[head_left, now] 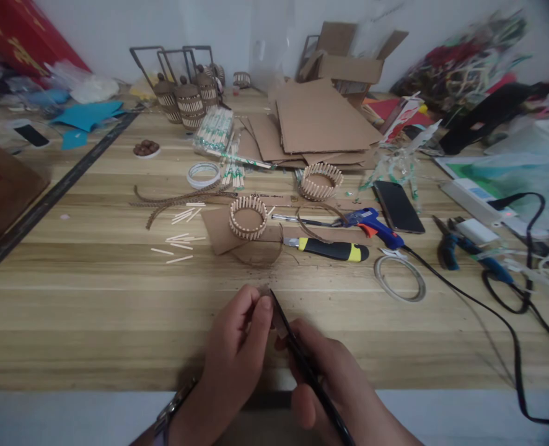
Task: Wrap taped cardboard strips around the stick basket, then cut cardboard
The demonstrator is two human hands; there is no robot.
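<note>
- Left hand (240, 347) sat at the near edge of the counter (93, 310), fingers closed in a pinch on a small cardboard piece (266, 292); only its top edge showed, rest hidden by fingers.
- Right hand (330, 378) was closed around black scissors (297, 353), blades angled up toward the pinched piece, tip just beside the left fingertips.
- Judgement: cut would go cleaner with the piece fed deep into the blades, left fingertips kept clear of the tip, and short snips.
- Stick ring (248, 217) stood on a cardboard sheet (219, 232) mid-counter, well apart from both hands.
- Utility knife (330, 249) and glue gun (372, 224) lay right of the ring, untouched.
- Loose sticks (179, 238) were scattered left of the ring.
</note>
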